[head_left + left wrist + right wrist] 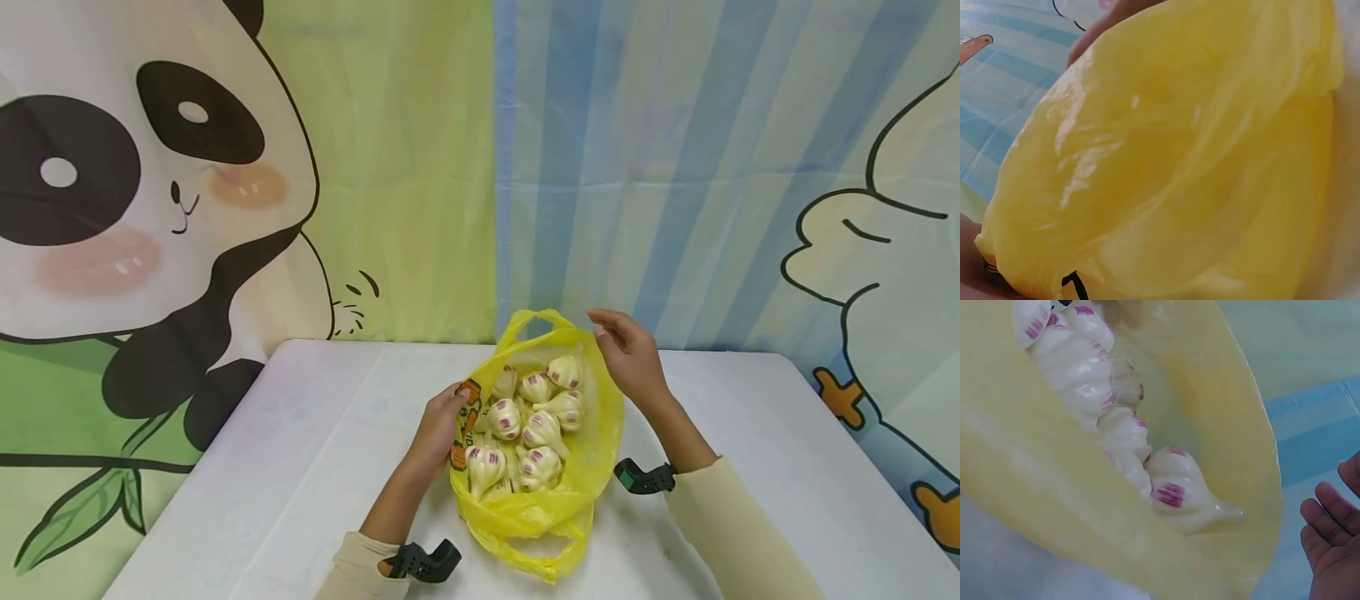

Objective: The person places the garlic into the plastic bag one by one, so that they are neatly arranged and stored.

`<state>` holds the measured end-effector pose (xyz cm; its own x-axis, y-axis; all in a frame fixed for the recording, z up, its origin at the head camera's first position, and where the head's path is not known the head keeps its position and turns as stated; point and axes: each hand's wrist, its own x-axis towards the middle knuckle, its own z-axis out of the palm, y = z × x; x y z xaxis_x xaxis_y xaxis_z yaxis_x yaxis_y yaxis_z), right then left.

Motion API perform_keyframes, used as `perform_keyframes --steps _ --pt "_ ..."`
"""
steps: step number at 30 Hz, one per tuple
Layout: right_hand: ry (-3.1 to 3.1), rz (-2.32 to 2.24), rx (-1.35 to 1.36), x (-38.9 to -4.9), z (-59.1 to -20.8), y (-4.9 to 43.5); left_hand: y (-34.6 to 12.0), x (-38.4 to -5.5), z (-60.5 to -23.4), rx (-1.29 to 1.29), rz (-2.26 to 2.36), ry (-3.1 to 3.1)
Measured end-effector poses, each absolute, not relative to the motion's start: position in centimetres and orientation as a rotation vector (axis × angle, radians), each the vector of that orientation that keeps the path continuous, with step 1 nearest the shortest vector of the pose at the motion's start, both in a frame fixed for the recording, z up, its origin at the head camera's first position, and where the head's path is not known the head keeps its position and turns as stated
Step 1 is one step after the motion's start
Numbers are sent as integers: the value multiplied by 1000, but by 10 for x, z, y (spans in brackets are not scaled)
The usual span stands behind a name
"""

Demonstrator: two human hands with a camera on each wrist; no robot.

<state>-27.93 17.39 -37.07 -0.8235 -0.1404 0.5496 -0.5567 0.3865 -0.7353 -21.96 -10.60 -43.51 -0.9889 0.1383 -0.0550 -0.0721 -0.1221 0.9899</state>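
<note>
A thin yellow plastic bag [606, 433] lies on the table with its mouth spread wide and its two loop handles at the far and near ends. Inside it are several white garlic bulbs [542, 431] with purple marks. My left hand [435, 433] grips the bag's left edge, thumb over the rim beside an orange and black print. At the far right rim, my right hand [632, 357] is raised with loosely bent fingers and nothing in them. The right wrist view shows those fingers [1329, 519] apart from the bag. Yellow plastic fills most of the left wrist view.
The white table [315, 450] extends to both sides of the bag. Behind it hangs a cloth backdrop [420, 167] with a panda and blue stripes. Each wrist wears a black strapped device [427, 562], close to the bag's near end.
</note>
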Motion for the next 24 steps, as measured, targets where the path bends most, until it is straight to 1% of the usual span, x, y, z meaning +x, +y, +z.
perform_keyframes --steps 4,13,19,24 --pt "-2264 1402 577 -266 -362 173 -105 -220 -435 70 2255 1978" --pt "-2260 1371 534 -260 -364 185 -102 -221 -435 66 2245 1980" --pt "-2280 1380 493 -264 -370 200 -105 -223 -437 4 2192 2087" --pt "-2342 1379 420 -276 -391 227 -114 -225 -440 -59 2052 2376"
